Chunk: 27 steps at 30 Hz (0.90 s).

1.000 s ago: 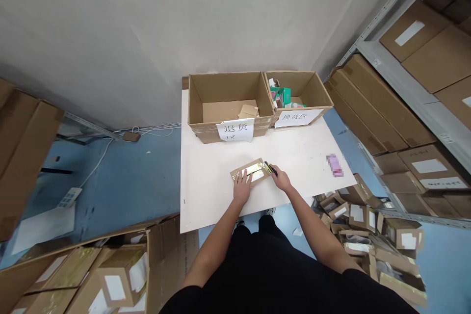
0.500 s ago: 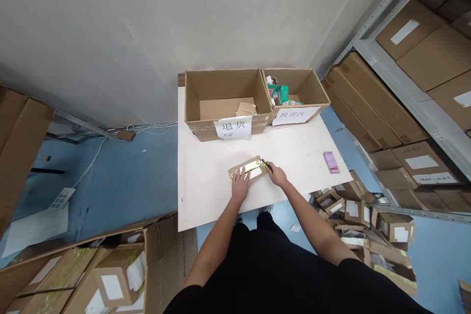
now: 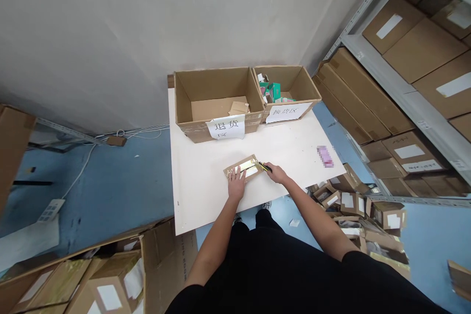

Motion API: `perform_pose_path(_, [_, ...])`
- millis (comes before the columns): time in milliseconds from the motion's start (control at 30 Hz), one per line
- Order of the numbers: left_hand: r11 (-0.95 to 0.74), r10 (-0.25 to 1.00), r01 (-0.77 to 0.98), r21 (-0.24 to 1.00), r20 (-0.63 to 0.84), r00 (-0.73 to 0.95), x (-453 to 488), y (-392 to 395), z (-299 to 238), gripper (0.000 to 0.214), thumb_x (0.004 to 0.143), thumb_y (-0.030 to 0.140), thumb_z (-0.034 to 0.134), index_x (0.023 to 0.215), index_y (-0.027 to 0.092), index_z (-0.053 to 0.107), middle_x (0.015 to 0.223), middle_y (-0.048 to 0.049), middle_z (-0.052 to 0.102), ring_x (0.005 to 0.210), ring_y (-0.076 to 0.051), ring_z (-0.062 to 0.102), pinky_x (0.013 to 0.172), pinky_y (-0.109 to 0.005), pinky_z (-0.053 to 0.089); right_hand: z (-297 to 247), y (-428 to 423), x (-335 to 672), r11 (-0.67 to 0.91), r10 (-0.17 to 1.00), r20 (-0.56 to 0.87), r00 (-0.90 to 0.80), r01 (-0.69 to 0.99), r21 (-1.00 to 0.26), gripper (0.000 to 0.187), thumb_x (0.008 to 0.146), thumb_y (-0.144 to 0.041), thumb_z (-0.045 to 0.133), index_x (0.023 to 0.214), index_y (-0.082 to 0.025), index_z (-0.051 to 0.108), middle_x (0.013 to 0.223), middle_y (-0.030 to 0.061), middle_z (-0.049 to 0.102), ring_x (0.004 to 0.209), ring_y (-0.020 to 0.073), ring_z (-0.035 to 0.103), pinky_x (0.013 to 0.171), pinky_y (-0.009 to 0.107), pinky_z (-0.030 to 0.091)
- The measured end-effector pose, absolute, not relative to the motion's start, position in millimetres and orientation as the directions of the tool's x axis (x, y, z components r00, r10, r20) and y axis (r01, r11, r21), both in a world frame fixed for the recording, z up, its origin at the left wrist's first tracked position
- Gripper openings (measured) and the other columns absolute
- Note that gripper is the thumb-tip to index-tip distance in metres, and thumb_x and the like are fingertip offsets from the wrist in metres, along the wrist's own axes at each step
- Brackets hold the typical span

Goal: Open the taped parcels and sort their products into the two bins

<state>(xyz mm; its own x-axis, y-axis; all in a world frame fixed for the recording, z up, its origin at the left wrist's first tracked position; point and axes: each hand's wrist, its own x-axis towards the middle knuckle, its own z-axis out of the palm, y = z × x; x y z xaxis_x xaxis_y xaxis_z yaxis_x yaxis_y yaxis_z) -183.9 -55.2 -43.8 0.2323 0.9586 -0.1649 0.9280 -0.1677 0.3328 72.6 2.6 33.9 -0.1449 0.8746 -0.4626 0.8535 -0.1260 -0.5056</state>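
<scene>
A small flat cardboard parcel (image 3: 247, 164) with shiny tape and a white label lies on the white table (image 3: 206, 181). My left hand (image 3: 236, 184) presses flat on its near left end, fingers spread. My right hand (image 3: 276, 173) is closed round a black and yellow utility knife (image 3: 264, 167), whose tip touches the parcel's right end.
Two open cardboard boxes with paper labels stand at the table's far edge: a large one (image 3: 215, 100) holding cardboard scraps and a smaller one (image 3: 290, 91) holding green packets. A pink object (image 3: 325, 155) lies at the table's right. Small parcels (image 3: 353, 206) are piled on the floor right; shelves of cartons (image 3: 412, 73) beyond.
The view has shifted, so everything sits a little further left. Both hands stay on the parcel and knife, with the knife tip still at the parcel's right end.
</scene>
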Motion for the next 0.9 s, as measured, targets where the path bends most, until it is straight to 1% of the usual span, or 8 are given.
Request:
perform_pose_path(200, [-0.173, 0.955, 0.931, 0.322, -0.176, 0.238, -185, -52, -39, 0.06, 0.104, 0.033, 0.05, 0.163, 0.025, 0.046, 0.177, -0.0108, 0.027, 0.165, -0.036, 0.019, 0.131, -0.061, 0.024, 40, -11, 99, -0.283, 0.786, -0.6, -0.149, 0.775, -0.564, 0.047, 0.094, -0.028, 0.066, 0.141, -0.031, 0.063, 0.084, -0.0021, 0.077, 0.044, 0.0137, 0.059, 0.054, 0.026, 0.05])
perform_pose_path(267, [-0.167, 0.955, 0.934, 0.316, -0.184, 0.234, -185, -52, -38, 0.06, 0.104, 0.034, 0.05, 0.164, 0.027, 0.045, 0.177, -0.0098, 0.028, 0.165, -0.036, 0.02, 0.131, -0.061, 0.024, 31, -22, 113, -0.366, 0.811, -0.579, -0.085, 0.699, -0.614, 0.04, 0.092, -0.034, 0.068, 0.131, -0.027, 0.065, 0.071, -0.0045, 0.073, 0.042, 0.0138, 0.058, 0.052, 0.025, 0.049])
perform_pose_path(367, [-0.152, 0.953, 0.939, 0.308, -0.205, 0.222, -181, -54, -34, 0.062, 0.104, 0.038, 0.051, 0.165, 0.028, 0.043, 0.177, -0.0099, 0.029, 0.164, -0.038, 0.02, 0.13, -0.06, 0.025, 7, -39, 135, -0.552, 0.82, -0.525, 0.227, 0.555, -0.622, 0.027, 0.096, -0.046, 0.059, 0.108, -0.022, 0.064, 0.061, -0.0032, 0.067, 0.048, 0.0168, 0.062, 0.052, 0.025, 0.05])
perform_pose_path(433, [-0.122, 0.956, 0.94, 0.318, -0.216, 0.197, -178, -53, -28, 0.069, 0.102, 0.045, 0.054, 0.167, 0.028, 0.038, 0.175, -0.0112, 0.033, 0.163, -0.039, 0.021, 0.129, -0.059, 0.027, -12, -43, 148, -0.635, 0.773, -0.496, 0.396, 0.475, -0.61, 0.032, 0.097, -0.053, 0.052, 0.092, -0.022, 0.061, 0.061, -0.0003, 0.065, 0.055, 0.0188, 0.065, 0.052, 0.025, 0.05])
perform_pose_path(533, [-0.046, 0.968, 0.94, 0.337, -0.217, 0.125, -179, -40, -19, 0.074, 0.103, 0.049, 0.051, 0.171, 0.028, 0.028, 0.168, -0.0127, 0.045, 0.158, -0.038, 0.033, 0.125, -0.055, 0.035, -37, -32, 166, -0.629, 0.774, -0.465, 0.431, 0.433, -0.646, 0.043, 0.095, -0.062, 0.049, 0.083, -0.022, 0.059, 0.068, 0.0024, 0.066, 0.064, 0.0207, 0.068, 0.055, 0.026, 0.051])
perform_pose_path(667, [-0.005, 0.967, 0.962, 0.273, -0.243, 0.074, -191, -7, -13, 0.072, 0.1, 0.047, 0.059, 0.167, 0.03, 0.037, 0.167, -0.0129, 0.045, 0.156, -0.037, 0.034, 0.122, -0.051, 0.037, -55, 7, 185, -0.613, 0.787, -0.425, 0.449, 0.48, -0.628, 0.052, 0.095, -0.061, 0.048, 0.114, -0.017, 0.068, 0.091, 0.0085, 0.075, 0.089, 0.0267, 0.074, 0.072, 0.033, 0.058])
perform_pose_path(767, [0.017, 0.937, 0.975, 0.22, -0.344, 0.061, -197, 8, -14, 0.076, 0.097, 0.053, 0.065, 0.165, 0.031, 0.039, 0.158, -0.0142, 0.055, 0.145, -0.036, 0.049, 0.116, -0.048, 0.04, -60, 30, 188, -0.644, 0.757, -0.403, 0.514, 0.483, -0.593, 0.064, 0.098, -0.052, 0.044, 0.148, -0.012, 0.052, 0.125, 0.0194, 0.072, 0.118, 0.0311, 0.07, 0.092, 0.039, 0.057])
perform_pose_path(900, [0.125, 0.925, 0.981, 0.149, -0.375, -0.061, -176, 3, -17, 0.073, 0.102, 0.059, 0.055, 0.166, 0.028, 0.038, 0.142, -0.0174, 0.065, 0.125, -0.034, 0.061, 0.101, -0.044, 0.049, -59, 26, 150, -0.609, 0.793, -0.458, 0.402, 0.503, -0.613, 0.068, 0.101, -0.049, 0.045, 0.16, -0.014, 0.04, 0.137, 0.0196, 0.068, 0.124, 0.0299, 0.068, 0.104, 0.04, 0.053])
